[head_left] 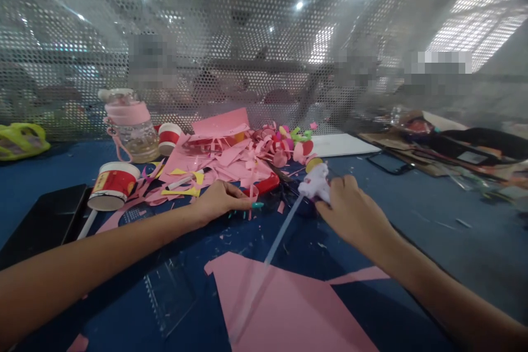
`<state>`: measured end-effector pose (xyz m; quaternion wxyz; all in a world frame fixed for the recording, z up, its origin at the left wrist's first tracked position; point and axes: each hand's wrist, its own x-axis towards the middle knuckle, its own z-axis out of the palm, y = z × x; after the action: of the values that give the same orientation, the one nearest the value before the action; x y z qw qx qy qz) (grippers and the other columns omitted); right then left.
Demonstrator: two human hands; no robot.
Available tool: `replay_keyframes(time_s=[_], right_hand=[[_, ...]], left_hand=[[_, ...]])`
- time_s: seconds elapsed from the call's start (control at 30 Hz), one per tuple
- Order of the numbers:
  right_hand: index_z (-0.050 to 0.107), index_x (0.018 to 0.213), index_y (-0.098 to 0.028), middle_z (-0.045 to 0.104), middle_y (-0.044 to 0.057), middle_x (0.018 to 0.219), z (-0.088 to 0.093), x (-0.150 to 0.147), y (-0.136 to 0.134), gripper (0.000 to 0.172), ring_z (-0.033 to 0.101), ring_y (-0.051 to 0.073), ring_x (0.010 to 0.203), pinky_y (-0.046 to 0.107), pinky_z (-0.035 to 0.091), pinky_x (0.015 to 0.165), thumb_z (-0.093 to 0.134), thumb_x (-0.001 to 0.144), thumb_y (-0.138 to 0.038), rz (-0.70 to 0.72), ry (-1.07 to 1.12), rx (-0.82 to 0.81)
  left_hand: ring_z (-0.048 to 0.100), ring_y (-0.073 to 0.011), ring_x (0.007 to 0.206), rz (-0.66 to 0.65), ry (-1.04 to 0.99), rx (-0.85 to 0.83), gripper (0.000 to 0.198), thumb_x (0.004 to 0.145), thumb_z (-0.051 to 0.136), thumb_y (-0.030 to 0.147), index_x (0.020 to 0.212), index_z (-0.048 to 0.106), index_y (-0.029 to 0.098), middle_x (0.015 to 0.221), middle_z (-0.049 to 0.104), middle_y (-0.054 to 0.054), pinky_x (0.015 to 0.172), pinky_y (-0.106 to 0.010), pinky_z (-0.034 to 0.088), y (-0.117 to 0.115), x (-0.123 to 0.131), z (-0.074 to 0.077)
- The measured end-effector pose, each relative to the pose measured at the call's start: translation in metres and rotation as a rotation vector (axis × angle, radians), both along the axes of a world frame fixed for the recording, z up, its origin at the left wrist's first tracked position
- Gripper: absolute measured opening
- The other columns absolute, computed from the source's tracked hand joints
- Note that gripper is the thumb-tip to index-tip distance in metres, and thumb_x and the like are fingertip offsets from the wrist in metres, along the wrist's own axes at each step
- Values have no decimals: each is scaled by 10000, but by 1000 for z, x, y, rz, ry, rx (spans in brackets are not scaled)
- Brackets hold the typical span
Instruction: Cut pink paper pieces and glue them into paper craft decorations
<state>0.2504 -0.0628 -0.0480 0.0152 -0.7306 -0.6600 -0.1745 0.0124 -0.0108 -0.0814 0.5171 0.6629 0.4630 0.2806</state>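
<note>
Two bare hands: both work beyond the pink sheet [297, 313].
Left hand [220, 202]: beyond the sheet's far left corner, thumb and fingers drawn together at a pink strip [252, 192]; whether they pinch it or only touch it, I cannot tell.
Right hand [357, 217]: beyond the sheet and towards its right, fingers bent against the white bundle, which it appears to grasp.
White bundle [315, 180]: beyond the sheet, at the far end of a pale stick [282, 228] that slants back over the sheet; the two look joined, so this much seems done.
Paper heap [223, 154]: well beyond the sheet, full of strips and scraps; much cutting looks finished.
Coloured pieces [289, 146]: far beyond the sheet, seemingly shaped, and none visibly on the pale stick.
Red-and-white cup [114, 186]: left of the sheet and farther off, a white stick [87, 224] below it; perhaps already assembled.
Paper left: the sheet's broad visible part is whole, so material seems to remain.
</note>
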Motion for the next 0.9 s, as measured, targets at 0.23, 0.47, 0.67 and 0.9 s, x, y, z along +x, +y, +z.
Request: replay_keyframes(time_s=[0.23, 0.47, 0.67, 0.9], right_hand=[[449, 689, -208, 514, 33, 658, -3, 9, -1, 143, 481, 152, 582, 285, 384, 565, 466, 793, -305, 538, 554, 162], [599, 712, -196, 478, -11, 461, -17, -7, -21, 223, 415, 100, 376, 244, 320, 374, 530, 759, -403, 589, 1370, -96], [629, 643, -184, 520, -6, 469, -20, -8, -21, 271, 417, 87, 371, 228, 314, 366, 597, 715, -444, 607, 1315, -161], [608, 629, -179, 555, 6, 509, -26, -8, -18, 293, 424, 80, 352, 217, 327, 341, 577, 738, -449, 577, 1278, -205]], left_hand=[[364, -77, 483, -24, 53, 42, 334, 565, 706, 473, 626, 706, 144, 524, 539, 9, 482, -235, 237, 1, -1, 0], [356, -67, 471, -24, 57, 20, 322, 579, 698, 458, 629, 711, 140, 553, 549, 2, 470, -228, 245, -1, 0, 3], [372, -76, 499, -58, 35, 40, 334, 598, 685, 468, 637, 712, 137, 565, 555, -11, 469, -226, 242, 0, -1, 2], [342, -67, 465, -30, 46, 63, 309, 603, 687, 448, 609, 697, 139, 497, 507, 14, 457, -229, 223, 2, -1, 0]])
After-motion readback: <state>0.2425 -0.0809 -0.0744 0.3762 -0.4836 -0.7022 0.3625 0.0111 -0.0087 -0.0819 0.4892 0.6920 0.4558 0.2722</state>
